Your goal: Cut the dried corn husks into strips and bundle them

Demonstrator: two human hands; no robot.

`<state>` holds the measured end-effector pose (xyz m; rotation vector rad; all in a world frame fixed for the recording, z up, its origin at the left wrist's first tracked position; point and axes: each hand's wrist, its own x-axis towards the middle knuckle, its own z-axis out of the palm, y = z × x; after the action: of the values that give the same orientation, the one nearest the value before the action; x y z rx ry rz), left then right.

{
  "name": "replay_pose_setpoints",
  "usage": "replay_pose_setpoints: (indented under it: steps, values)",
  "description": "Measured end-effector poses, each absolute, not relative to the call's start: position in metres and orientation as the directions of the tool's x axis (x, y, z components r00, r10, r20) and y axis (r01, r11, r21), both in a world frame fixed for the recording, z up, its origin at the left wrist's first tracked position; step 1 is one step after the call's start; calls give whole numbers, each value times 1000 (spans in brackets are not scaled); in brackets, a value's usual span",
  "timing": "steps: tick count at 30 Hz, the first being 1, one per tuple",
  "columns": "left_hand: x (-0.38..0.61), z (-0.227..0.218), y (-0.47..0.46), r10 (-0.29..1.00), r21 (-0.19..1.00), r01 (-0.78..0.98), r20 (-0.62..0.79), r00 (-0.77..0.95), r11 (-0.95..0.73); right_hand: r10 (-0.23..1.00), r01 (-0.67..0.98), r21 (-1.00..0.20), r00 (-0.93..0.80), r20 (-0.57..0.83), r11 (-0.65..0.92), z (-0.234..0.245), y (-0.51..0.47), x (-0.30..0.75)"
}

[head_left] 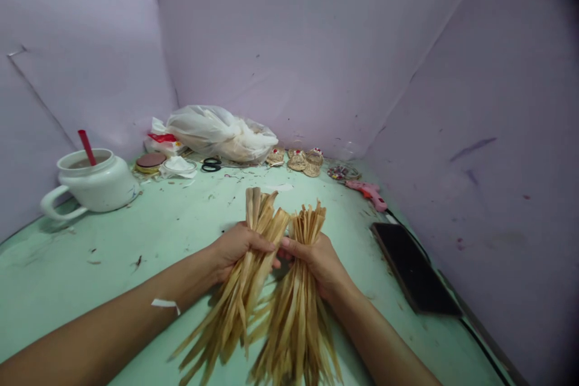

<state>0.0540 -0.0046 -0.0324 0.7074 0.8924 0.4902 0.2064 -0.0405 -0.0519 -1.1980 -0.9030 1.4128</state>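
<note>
My left hand (242, 247) is closed around a bundle of dried leaf strips (239, 295), its thumb lying across the front. A second bundle of dried leaf strips (298, 325) is gripped in my right hand (316, 259), side by side with the first. Both bundles are tan and papery, with short upper ends above my hands and long loose tails fanning toward me. My thumbs nearly meet between them. Most of my fingers are hidden behind the strips. A small white strip (166, 304) lies against my left forearm.
On the green table (181, 235) a white mug (102, 184) with a red straw stands left. Along the back are a plastic bag (217, 132), black scissors (211, 164) and small woven pieces (297, 160). A pink glue gun (368, 192) and a dark phone (411, 271) lie right.
</note>
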Motion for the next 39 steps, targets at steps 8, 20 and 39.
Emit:
replay_pose_setpoints:
  steps: [8,20,39]
  values:
    - [60,-35,-8,719,765,-150,-492,491,626,967,-259,-937,37,-253,-235,-48,-43,201]
    - [60,-45,-2,796,792,-197,-494,350,578,959,-280,-939,137,-247,-202,-51,-40,203]
    - [57,-36,1,693,650,-256,-610,385,715,950,-311,-917,104,-294,-249,-50,-39,208]
